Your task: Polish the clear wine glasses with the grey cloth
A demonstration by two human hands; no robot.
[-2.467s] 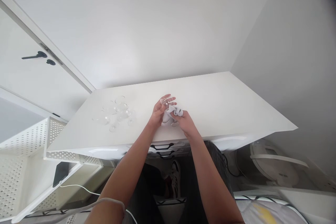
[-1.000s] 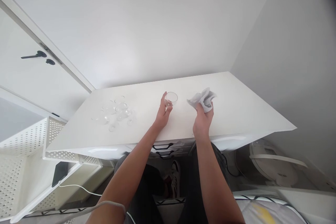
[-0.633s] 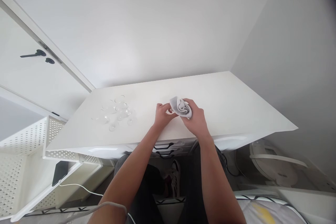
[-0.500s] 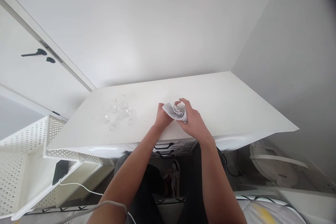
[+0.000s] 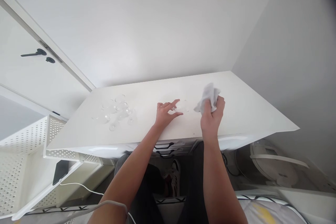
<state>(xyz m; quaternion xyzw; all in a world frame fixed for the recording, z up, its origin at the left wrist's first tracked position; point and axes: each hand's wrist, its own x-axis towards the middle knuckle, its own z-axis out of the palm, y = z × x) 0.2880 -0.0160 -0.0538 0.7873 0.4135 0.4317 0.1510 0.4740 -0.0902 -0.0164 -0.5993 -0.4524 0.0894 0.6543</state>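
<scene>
- Holding a small clear drinking glass (image 5: 184,105) in the left hand (image 5: 170,109), thumb and forefinger curved around it, over the middle of the long white smooth-topped cabinet (image 5: 244,112).
- Tilted on its side, rim toward the right; cannot tell whether touching the cabinet top.
- Gripping a crumpled pale grey fabric cloth (image 5: 209,96) in the right hand (image 5: 212,113), fingers closed on it, just beside the glass and apart from it.
- Grouped at the cabinet's left, well apart from both hands: several clear round-rimmed glasses (image 5: 121,110), too faint to count.
</scene>
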